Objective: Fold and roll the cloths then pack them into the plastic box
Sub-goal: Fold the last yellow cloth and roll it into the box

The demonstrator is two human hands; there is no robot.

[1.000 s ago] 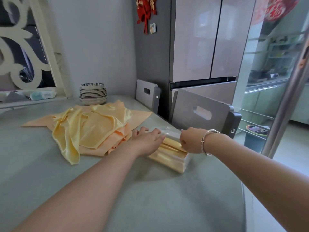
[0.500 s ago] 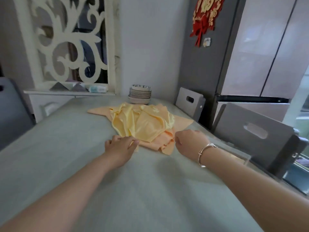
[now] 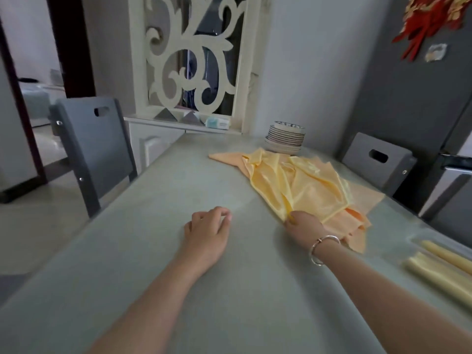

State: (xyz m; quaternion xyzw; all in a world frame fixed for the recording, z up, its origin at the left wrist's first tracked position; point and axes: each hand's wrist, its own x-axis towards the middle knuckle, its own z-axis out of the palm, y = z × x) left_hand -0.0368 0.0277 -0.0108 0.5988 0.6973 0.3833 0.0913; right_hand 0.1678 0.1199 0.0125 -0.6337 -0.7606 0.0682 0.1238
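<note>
Nearest, at the lower right edge of the frame, the plastic box (image 3: 419,241) sits on the bench (image 3: 153,277) with rolled cloths (image 3: 439,272) already lying in it, pale yellow and side by side. In the middle of the frame the left hand (image 3: 207,233) rests on the bare bench, its fingers loosely curled and holding nothing. Right of centre, the right hand (image 3: 304,226) has its grip pinched on the near corner of the top yellow cloth (image 3: 306,190), which lies rumpled over an orange cloth (image 3: 357,223) in the heap.

The step in hand looks like taking the next cloth from the pile. The next move calls for drawing it clear onto the open bench between the hands and spreading it flat, the left hand helping, before folding and rolling.

The bench is a pale grey-green, smooth surface. Beyond the heap stands a stack of plates (image 3: 284,137) by the wall. Grey chairs (image 3: 89,149) flank the bench, and a white carved screen (image 3: 189,54) fills the upper middle.
</note>
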